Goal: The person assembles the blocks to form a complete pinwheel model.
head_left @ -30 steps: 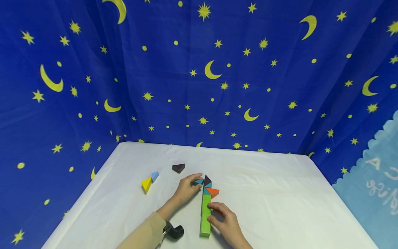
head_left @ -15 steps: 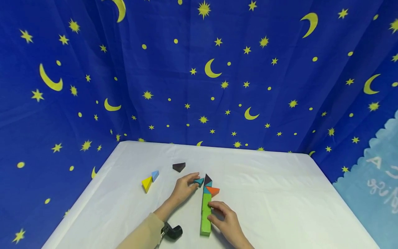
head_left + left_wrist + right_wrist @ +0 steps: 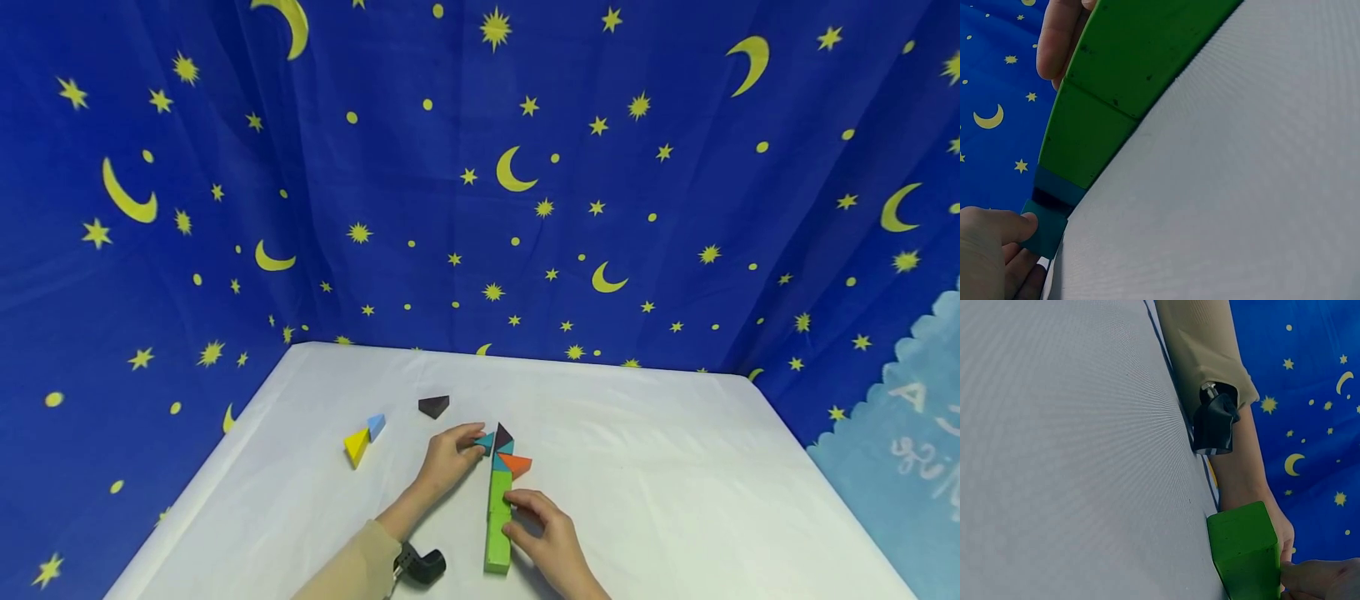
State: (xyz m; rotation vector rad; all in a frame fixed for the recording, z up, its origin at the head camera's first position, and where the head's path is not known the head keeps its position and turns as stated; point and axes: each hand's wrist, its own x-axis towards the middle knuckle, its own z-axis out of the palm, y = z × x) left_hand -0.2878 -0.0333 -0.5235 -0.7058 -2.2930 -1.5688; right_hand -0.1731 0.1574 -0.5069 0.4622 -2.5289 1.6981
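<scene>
In the head view, my left hand point(image 3: 447, 460) pinches a teal triangular block point(image 3: 485, 442) between thumb and fingers, close to the left side of a row of blocks. That pinched teal block point(image 3: 1045, 230) also shows in the left wrist view, at the row's far end. Two green blocks point(image 3: 498, 540) lie end to end as the near part of the row. Beyond them come teal pieces, a dark triangular block point(image 3: 503, 437) at the tip and an orange triangular block point(image 3: 517, 464) jutting right. My right hand point(image 3: 551, 537) rests its thumb and fingertips against the green blocks' right side.
Left on the white table point(image 3: 660, 500) lie a yellow triangular block point(image 3: 356, 447) and a light blue block point(image 3: 377, 427), touching. A black block point(image 3: 434, 406) lies farther back. A black camera mount point(image 3: 423, 567) sticks out at the left sleeve. Blue star-patterned cloth point(image 3: 420, 208) hangs behind.
The teal block in my left hand has shifted slightly and turned a little beside the row's tip. My right hand stays against the green blocks.
</scene>
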